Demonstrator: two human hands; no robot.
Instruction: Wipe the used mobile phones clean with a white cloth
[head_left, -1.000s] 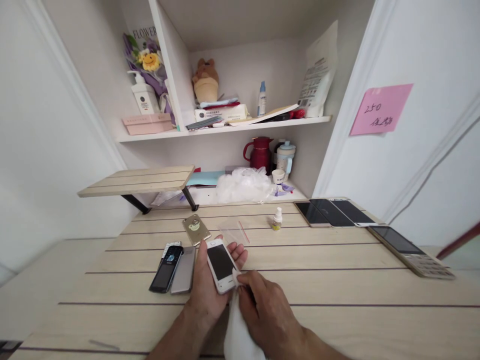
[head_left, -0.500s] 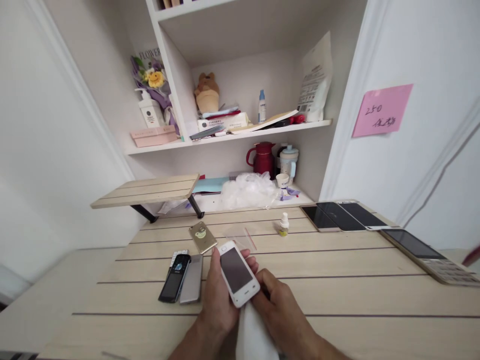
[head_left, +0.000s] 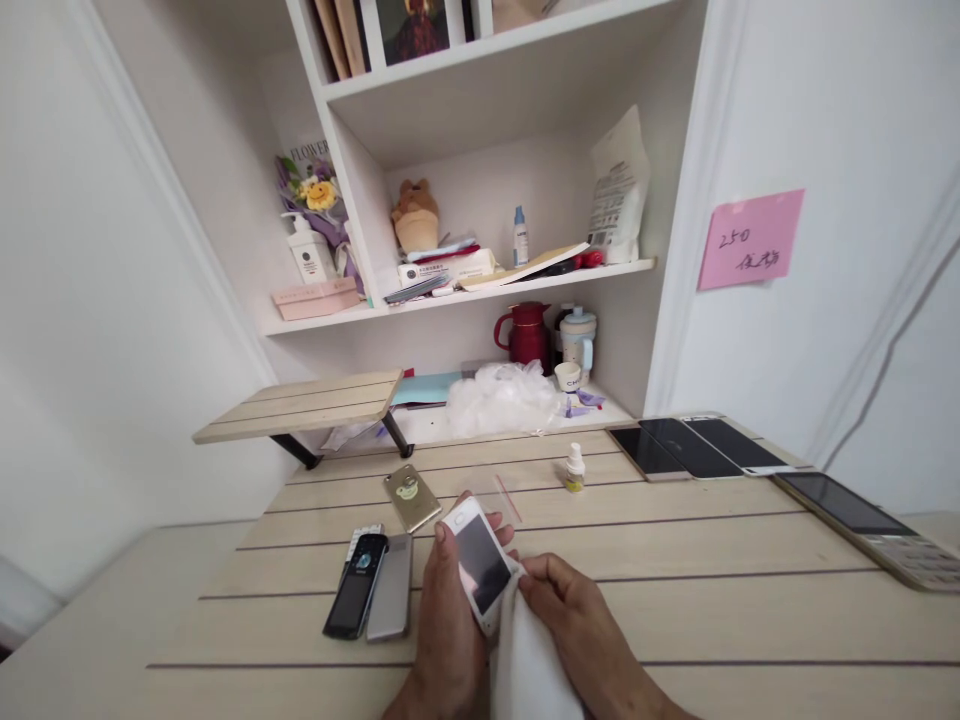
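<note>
A white smartphone (head_left: 484, 556) with a dark screen lies tilted in my left hand (head_left: 448, 620), thumb along one edge and fingers behind the other. My right hand (head_left: 581, 620) pinches a white cloth (head_left: 529, 655) at the phone's lower right edge. The cloth hangs down toward me and covers part of the phone's lower end. Left of my left hand are a black keypad phone (head_left: 355, 588) and a silver phone (head_left: 390, 590), side by side. A gold phone (head_left: 412, 497) with a cartoon sticker rests just beyond them.
A small white bottle (head_left: 574, 470) stands mid-table near a clear zip bag (head_left: 495, 497). Several phones, among them a large dark one (head_left: 690, 448) and a gold keypad phone (head_left: 862, 520), lie at the right. A small raised wooden stand (head_left: 300, 405) is at the back left, before the shelves.
The cloth has come up against the phone's lower right edge, now hiding part of it. My right hand has risen beside it. The whole view has tilted up slightly.
</note>
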